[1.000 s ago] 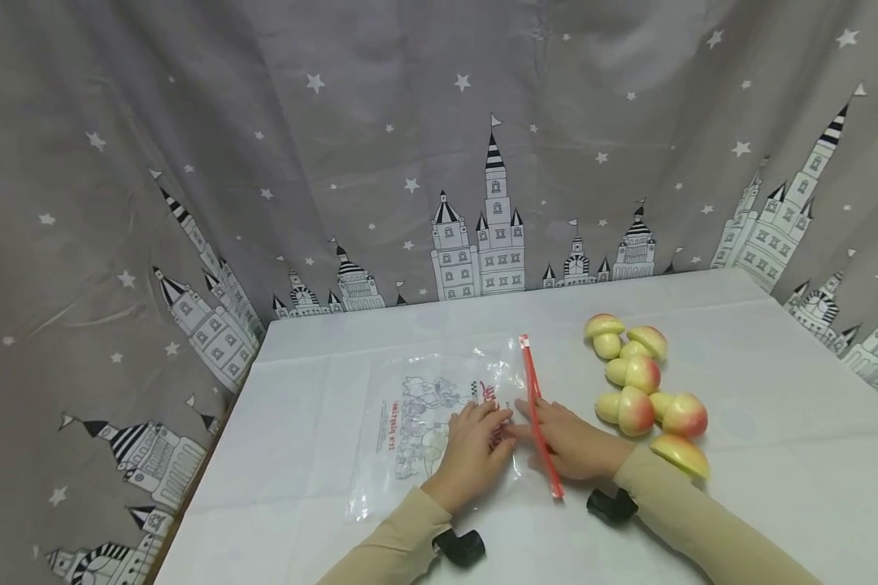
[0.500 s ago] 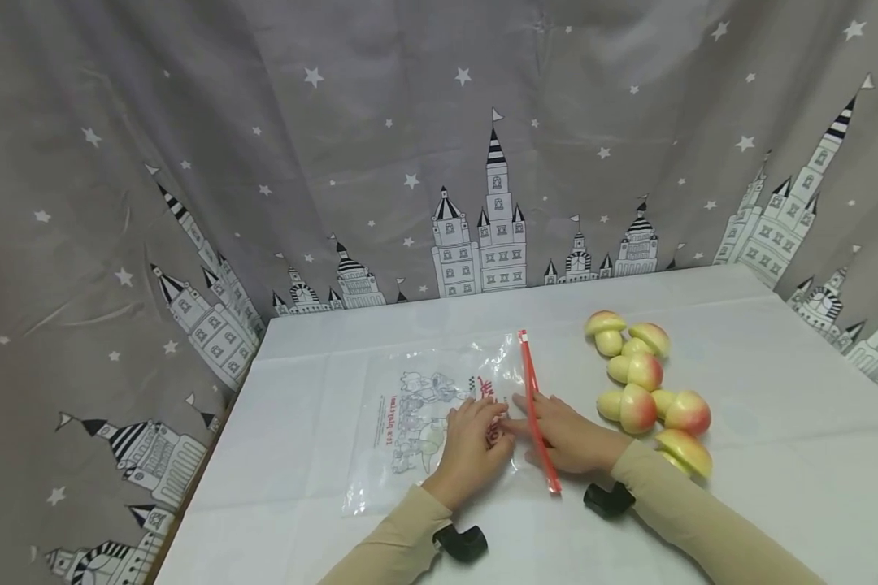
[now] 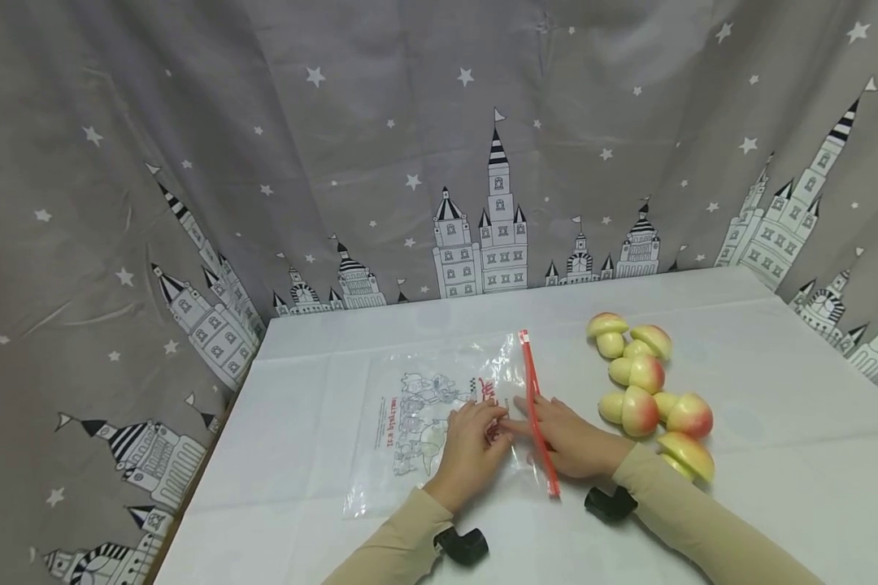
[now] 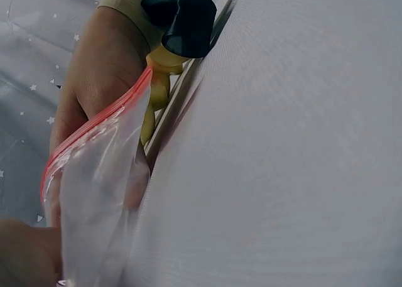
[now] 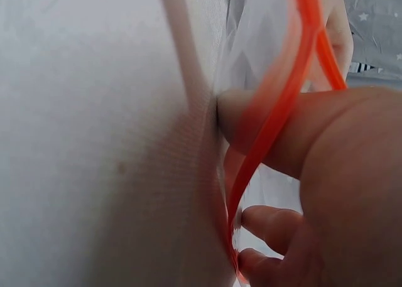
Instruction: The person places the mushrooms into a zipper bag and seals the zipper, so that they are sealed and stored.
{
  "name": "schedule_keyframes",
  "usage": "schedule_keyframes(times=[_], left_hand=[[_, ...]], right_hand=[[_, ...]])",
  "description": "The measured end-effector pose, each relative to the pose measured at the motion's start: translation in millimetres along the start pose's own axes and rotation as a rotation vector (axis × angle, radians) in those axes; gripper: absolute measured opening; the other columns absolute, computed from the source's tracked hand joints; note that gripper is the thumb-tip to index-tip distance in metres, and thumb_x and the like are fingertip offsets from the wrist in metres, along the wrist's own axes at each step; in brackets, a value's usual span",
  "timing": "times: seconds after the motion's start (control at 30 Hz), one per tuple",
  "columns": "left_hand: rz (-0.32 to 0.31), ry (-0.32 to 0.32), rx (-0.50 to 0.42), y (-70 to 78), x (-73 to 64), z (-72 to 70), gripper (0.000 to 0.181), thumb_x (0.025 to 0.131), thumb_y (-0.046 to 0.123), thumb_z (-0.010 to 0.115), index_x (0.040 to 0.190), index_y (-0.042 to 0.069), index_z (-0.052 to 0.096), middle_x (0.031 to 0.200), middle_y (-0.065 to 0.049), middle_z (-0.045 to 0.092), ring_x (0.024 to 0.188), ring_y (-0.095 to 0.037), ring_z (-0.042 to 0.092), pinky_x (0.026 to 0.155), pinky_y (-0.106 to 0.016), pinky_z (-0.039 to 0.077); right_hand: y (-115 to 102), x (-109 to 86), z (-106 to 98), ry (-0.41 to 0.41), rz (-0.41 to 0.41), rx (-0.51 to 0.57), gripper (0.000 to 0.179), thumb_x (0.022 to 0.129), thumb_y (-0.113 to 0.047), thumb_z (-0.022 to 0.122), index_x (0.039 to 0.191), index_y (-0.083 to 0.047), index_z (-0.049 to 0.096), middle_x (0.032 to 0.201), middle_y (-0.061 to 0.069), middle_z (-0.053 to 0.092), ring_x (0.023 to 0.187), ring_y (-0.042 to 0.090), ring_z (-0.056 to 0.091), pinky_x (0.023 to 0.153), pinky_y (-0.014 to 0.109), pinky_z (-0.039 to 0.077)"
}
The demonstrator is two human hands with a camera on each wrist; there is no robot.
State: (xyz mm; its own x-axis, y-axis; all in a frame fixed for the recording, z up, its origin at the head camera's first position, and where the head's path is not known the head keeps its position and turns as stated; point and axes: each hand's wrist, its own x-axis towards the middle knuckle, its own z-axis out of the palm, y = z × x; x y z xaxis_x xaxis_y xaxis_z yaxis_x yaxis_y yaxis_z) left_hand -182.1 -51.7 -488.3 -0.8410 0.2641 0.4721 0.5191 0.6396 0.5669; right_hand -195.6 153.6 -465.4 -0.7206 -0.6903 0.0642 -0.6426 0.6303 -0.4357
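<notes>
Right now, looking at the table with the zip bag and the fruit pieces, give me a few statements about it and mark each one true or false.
1. Both hands are at the clear zip bag. True: the left hand rests on the bag, and the right hand is at its red zip strip.
2. The peach pieces are inside the bag. False: they lie on the white table, to the right of the bag.
3. The bag lies flat on the table. True.
4. The zip strip is blue. False: it is red.
5. The right hand holds a peach piece. False: its fingers are on the zip strip.
</notes>
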Motion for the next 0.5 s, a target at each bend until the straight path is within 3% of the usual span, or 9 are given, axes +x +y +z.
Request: schedule_keyframes(times=[0.13,0.27,0.5], left_hand=[[0.018,0.046,0.014,0.1,1.1,0.4,0.026,0.082,0.012,0.076,0.107,0.006,0.073,0.110,-0.011,0.074,0.110,-0.036,0.066,0.098,-0.061,0.046],[0.047,0.108,0.035,-1.3,1.8,1.9,0.025,0.078,0.011,0.078,0.102,0.007,0.073,0.094,-0.005,0.074,0.089,-0.021,0.064,0.085,-0.041,0.046],[0.046,0.189,0.042,-2.3,2.0,4.0,0.026,0.074,0.002,0.077,0.100,0.006,0.074,0.084,-0.006,0.071,0.079,-0.020,0.060,0.078,-0.036,0.047]], right_hand=[[0.2,0.3,0.2,0.012,0.001,-0.023,0.057,0.092,-0.013,0.065,0.148,-0.017,0.054,0.157,0.030,0.041,0.149,0.053,0.029,0.112,0.075,0.029],[0.5,0.2,0.1,0.009,0.003,-0.025,0.059,0.093,-0.015,0.066,0.150,-0.017,0.052,0.157,0.031,0.039,0.149,0.055,0.028,0.113,0.075,0.028],[2.3,-1.1,-0.2,0.006,-0.001,-0.025,0.062,0.091,-0.017,0.068,0.151,-0.017,0.050,0.158,0.030,0.038,0.147,0.058,0.029,0.114,0.073,0.027]])
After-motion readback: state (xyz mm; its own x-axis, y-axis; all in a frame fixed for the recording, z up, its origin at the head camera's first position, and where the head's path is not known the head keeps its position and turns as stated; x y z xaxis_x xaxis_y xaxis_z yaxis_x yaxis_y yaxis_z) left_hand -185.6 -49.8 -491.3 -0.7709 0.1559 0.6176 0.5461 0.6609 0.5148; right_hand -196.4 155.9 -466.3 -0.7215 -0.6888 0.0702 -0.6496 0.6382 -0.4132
